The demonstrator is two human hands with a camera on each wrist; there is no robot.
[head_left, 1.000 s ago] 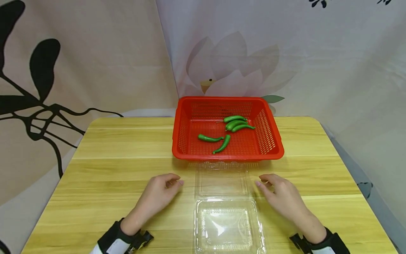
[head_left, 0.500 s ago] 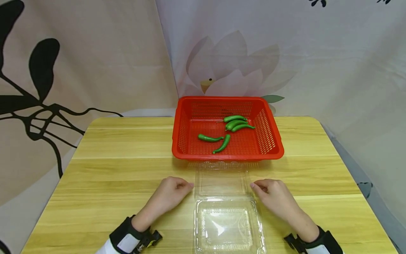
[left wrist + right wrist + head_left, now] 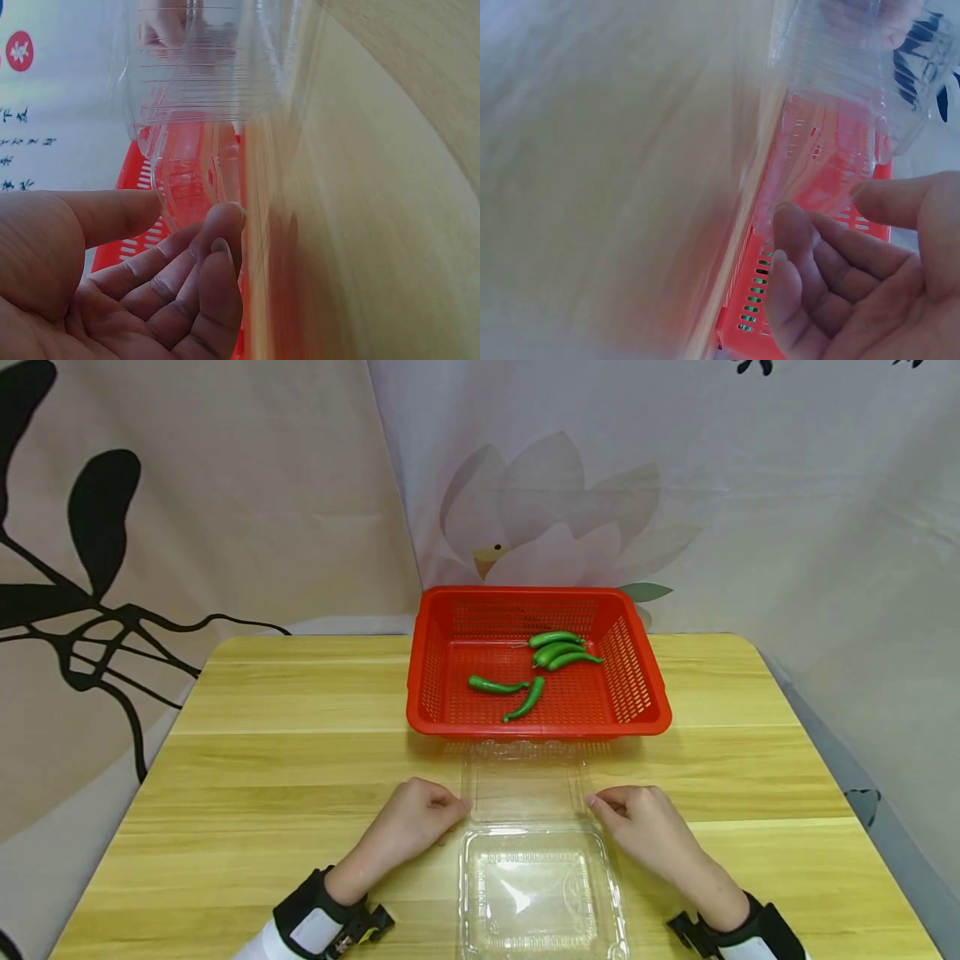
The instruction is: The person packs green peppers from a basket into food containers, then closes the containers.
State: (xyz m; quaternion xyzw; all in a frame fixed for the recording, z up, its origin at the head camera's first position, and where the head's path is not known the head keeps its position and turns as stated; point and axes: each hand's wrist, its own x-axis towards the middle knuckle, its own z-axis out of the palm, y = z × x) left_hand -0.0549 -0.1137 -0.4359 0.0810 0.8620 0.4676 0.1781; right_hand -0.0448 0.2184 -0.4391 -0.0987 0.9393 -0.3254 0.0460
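A clear plastic clamshell container (image 3: 536,893) lies unfolded on the table, its near half deeper-looking and its far half (image 3: 527,783) flat toward the basket. At the left edge of that far half, my left hand (image 3: 417,823) has its thumb and curled forefinger on either side of the rim. My right hand (image 3: 647,827) pinches the opposite edge in the same way. In the left wrist view, the thumb (image 3: 124,214) meets the clear rim. The right wrist view has the thumb (image 3: 900,201) against the rim, with the forefinger below.
Beyond the container stands a red perforated basket (image 3: 540,729) holding several green chili peppers (image 3: 558,654). The wooden table (image 3: 300,760) extends to both sides. A printed cloth (image 3: 300,485) hangs behind it.
Both hands have moved inward from either side, the left one farther, to the edges of the container's far half. Fingertips have drawn closer together. Container, basket and peppers stay put.
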